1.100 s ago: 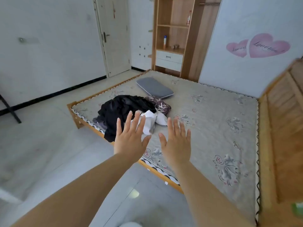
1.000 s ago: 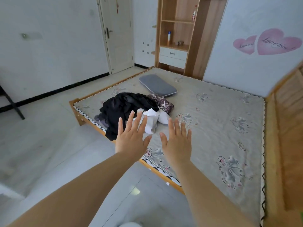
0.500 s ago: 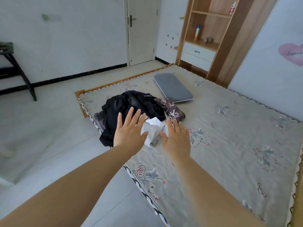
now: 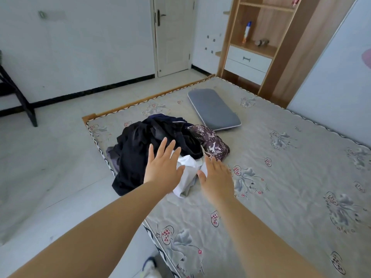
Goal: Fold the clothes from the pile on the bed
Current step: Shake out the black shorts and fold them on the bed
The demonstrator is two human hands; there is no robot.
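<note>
My left hand (image 4: 163, 169) and right hand (image 4: 217, 178) spread wide, fingers straight, over clothes pile (image 4: 160, 145), near-left corner of bed (image 4: 281, 177), grey pillow (image 4: 213, 109) beyond.

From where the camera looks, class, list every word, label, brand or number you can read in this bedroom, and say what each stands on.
Nothing here can be read.
Blue-capped white and orange spray bottle on the wooden shelf unit: label too small.
Pink wall sticker: cut off at the frame edge.
Dark patterned garment in the clothes pile: white marks, no readable lettering.
</note>
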